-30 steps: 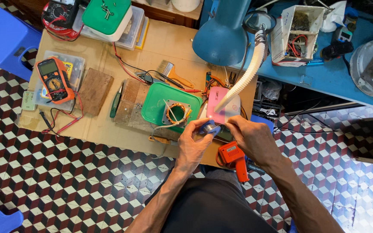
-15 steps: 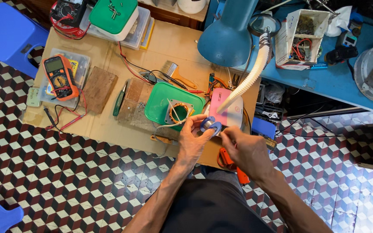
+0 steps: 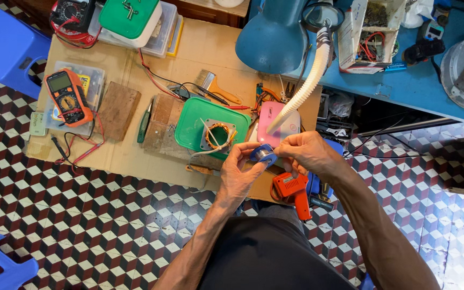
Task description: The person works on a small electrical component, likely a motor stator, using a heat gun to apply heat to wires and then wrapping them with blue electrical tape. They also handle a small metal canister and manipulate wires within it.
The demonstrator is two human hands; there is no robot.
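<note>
My left hand (image 3: pixel 241 173) and my right hand (image 3: pixel 308 153) meet over the front edge of a low cardboard-covered table (image 3: pixel 210 51). Together they grip a small blue spool-like part (image 3: pixel 263 155) with a grey metallic band; the left fingers pinch it from the left, the right fingers from above. Just behind them lies a green plastic lid (image 3: pixel 195 124) carrying a copper wire coil (image 3: pixel 219 136) with white leads. A pink box (image 3: pixel 278 122) sits right of the lid.
An orange soldering gun (image 3: pixel 295 191) hangs at the table's front edge. An orange multimeter (image 3: pixel 68 97), wooden block (image 3: pixel 116 110), brush (image 3: pixel 214 86) and green-lidded box (image 3: pixel 131 19) lie on the table. A blue lamp (image 3: pixel 274 37) hangs over it. Blue stools (image 3: pixel 6 45) stand left.
Both hands have stayed together on the blue part; the view has shifted slightly, and the right fingers have moved a little over the part.
</note>
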